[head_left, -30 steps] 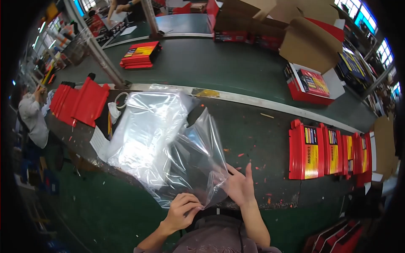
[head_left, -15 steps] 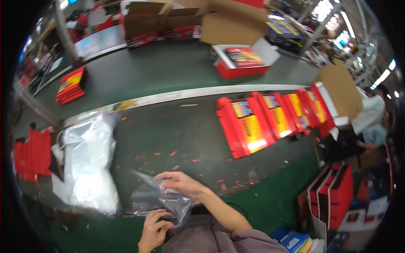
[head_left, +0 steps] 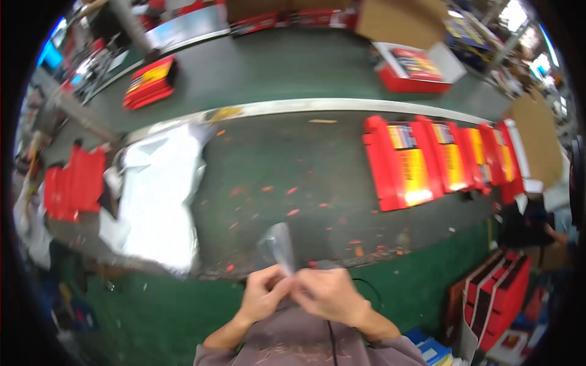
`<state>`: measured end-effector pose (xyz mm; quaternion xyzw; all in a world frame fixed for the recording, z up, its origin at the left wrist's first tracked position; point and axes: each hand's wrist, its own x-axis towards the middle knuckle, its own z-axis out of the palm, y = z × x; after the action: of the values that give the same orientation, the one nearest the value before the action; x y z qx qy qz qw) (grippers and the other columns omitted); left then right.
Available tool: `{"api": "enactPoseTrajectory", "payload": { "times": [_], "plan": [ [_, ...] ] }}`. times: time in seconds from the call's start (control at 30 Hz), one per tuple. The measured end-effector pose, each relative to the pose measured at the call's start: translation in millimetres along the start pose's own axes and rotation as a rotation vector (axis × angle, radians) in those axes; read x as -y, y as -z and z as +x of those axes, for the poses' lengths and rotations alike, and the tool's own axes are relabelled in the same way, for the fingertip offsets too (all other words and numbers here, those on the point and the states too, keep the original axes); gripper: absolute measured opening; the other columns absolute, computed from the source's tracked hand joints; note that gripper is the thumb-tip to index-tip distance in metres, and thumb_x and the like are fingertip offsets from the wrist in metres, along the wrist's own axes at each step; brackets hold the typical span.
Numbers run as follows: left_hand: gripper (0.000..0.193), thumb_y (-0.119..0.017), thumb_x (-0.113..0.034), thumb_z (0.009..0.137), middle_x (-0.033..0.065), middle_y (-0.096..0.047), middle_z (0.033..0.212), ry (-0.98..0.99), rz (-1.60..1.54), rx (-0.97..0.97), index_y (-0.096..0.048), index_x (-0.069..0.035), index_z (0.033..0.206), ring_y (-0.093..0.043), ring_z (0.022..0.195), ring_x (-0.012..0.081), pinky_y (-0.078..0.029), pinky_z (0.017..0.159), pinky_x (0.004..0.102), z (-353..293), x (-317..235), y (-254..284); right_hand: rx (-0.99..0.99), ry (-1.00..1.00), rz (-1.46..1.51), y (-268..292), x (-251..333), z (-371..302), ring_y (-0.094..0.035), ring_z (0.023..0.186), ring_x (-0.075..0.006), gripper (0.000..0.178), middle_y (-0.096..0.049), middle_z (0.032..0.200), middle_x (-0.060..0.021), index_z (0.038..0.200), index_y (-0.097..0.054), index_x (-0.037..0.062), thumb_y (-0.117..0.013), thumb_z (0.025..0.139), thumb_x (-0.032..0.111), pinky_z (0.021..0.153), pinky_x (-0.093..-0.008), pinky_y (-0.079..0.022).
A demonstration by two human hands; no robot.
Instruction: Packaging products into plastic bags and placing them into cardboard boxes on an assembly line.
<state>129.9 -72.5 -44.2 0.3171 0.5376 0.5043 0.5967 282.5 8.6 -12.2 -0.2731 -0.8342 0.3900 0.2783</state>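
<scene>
Close to my body, at the near edge of the dark green table (head_left: pixel 268 158), a clear plastic bag (head_left: pixel 279 244) stands up between my hands. My left hand (head_left: pixel 264 294) pinches its lower edge. Right beside it, almost touching, my right hand (head_left: pixel 329 296) has its fingers closed on the same bag. Its part below the fingers is hidden by my hands. To the left lies a thick stack of clear plastic bags (head_left: pixel 160 195), bright with glare. Several red packages with yellow and black labels (head_left: pixel 412 168) lie in a row on the right.
Red pieces (head_left: pixel 76 183) lie at the far left. Beyond a pale rail (head_left: pixel 293 107) are a small red stack (head_left: pixel 149 82) and an open box (head_left: pixel 415 70) with red packages. Red and black cases (head_left: pixel 497 296) stand low on the right. Red scraps dot the table.
My hands have come together and both now grip the bag's edge; before, they were apart with the bag spread between them. The whole view has shifted, so the table things sit further right.
</scene>
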Motion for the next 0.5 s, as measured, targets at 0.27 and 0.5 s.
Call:
{"api": "enactPoseTrajectory", "payload": {
  "times": [0.27,0.5],
  "plan": [
    [0.008,-0.059,-0.002,0.090,0.0074,-0.065,0.083,-0.067,-0.165,-0.053,-0.062,0.004,0.084,-0.058,0.069,0.0087,-0.046,0.060,0.0216,-14,1,-13,0.077,-0.164,0.221,27,-11,-5,-0.059,0.104,-0.0302,0.068,-0.063,0.108,-0.0156,0.118,-0.052,-0.0027,-0.084,0.063,0.022,0.096,-0.0380,-0.041],
    [0.004,-0.063,-0.001,0.083,0.0102,-0.063,0.077,-0.345,0.310,0.010,-0.063,0.002,0.084,-0.060,0.063,0.0172,-0.045,0.057,0.0259,-17,-13,-2,0.375,-0.374,0.668,30,-26,-5,-0.060,0.094,-0.0175,0.026,-0.064,0.105,-0.0134,0.099,-0.062,-0.0034,-0.072,0.076,0.005,0.087,-0.0302,-0.044]
  ]
}}
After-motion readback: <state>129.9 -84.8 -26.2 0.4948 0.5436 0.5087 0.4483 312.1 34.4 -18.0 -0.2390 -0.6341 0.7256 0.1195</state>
